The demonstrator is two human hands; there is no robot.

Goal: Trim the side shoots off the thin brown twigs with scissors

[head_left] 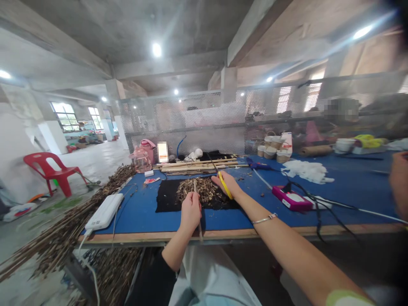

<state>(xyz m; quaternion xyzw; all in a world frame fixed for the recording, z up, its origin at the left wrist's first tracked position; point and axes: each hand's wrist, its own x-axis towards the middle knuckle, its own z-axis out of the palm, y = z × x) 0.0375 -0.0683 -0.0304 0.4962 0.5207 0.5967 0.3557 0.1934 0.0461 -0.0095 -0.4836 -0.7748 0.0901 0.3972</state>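
My left hand is closed round a thin wooden stick that points away from me over the table's near edge. My right hand grips yellow-handled scissors whose dark blades reach up toward the back. Both hands hover at a pile of dry brown trimmings lying on a black cloth on the blue table. A thin bracelet sits on my right wrist.
Long bamboo sticks lie at the back. A white power bank rests at the left edge, a pink device with cables at the right, white wadding beyond. Bundled twigs slope beside the table; a red chair stands left.
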